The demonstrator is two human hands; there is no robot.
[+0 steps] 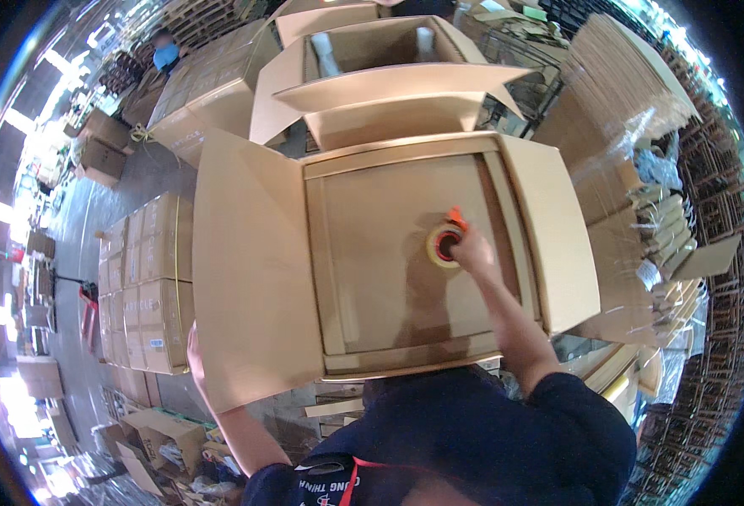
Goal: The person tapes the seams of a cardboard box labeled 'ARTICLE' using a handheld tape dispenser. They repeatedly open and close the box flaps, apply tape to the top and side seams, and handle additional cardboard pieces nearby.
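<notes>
An open cardboard carton stands in front of me, its flaps spread to the sides. Inside, a flat brown panel lies framed by cardboard edge strips. My right hand grips a tape dispenser with an orange tip and a yellowish roll, held over the panel. At the carton's left, my left hand lies along the outer side of the large left flap. Its fingers look stretched out, though the flap hides much of it. The right flap leans outward beyond my right hand.
Another open carton with white foam pieces adjoins the far side. Stacked closed cartons stand at left, with a red pallet jack beyond. Flattened cardboard is piled at right. A person is far back left.
</notes>
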